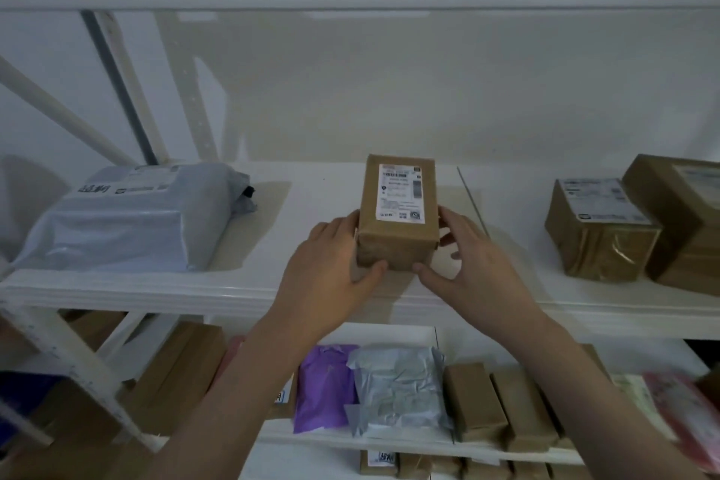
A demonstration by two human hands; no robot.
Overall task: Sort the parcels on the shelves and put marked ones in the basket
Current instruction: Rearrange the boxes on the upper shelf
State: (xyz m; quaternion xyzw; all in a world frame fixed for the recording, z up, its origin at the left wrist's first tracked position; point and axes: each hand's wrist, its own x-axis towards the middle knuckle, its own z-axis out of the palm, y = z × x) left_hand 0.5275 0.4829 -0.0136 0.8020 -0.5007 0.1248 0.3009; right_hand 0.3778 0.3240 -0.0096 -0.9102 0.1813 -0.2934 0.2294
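left hand (331, 257) and right hand (467, 261) grip brown box (397, 214) on shelf (304, 207).

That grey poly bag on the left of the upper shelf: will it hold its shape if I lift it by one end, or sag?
The grey bag will probably sag: its film looks soft and creased, with a loose folded end. The glossy surface may slip in the fingers. It looks bulky and sits flat on the shelf, so it should slide rather than tip; its weight cannot be told.
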